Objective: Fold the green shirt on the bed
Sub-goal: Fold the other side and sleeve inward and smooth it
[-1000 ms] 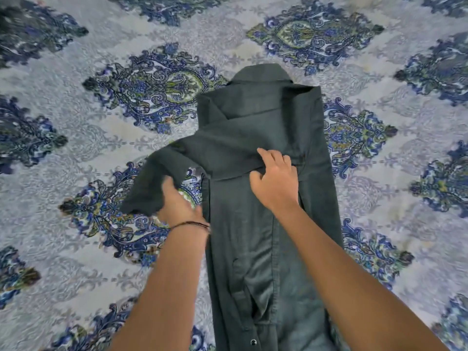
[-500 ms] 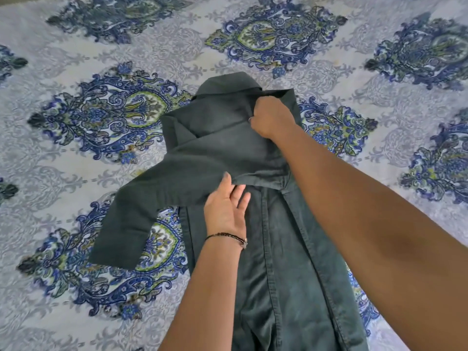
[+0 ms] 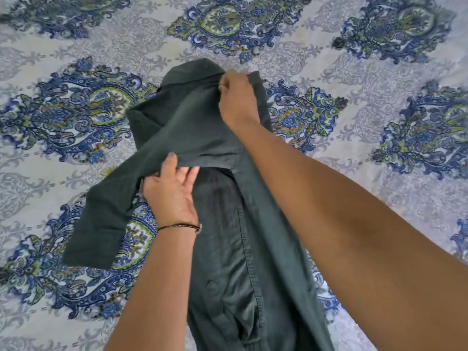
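- While the green shirt (image 3: 228, 249) lies lengthwise on the patterned bed (image 3: 379, 173), the right hand (image 3: 236, 97) pinches its shoulder near the collar (image 3: 195, 69).
- Left hand (image 3: 172, 193) grips the sleeve (image 3: 109, 211) fold, fingers partly spread; the sleeve trails onto the bedspread.

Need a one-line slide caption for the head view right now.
Right hand pinches the green shirt near its collar while left hand grips the sleeve on the patterned bed.

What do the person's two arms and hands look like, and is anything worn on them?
Both forearms are bare; no sleeves show in the head view. The left hand has a thin dark cord bracelet around the wrist, with a small pale bead or clasp at one end. The right hand seems to carry a thin ring on one finger, though it is too small to be sure.
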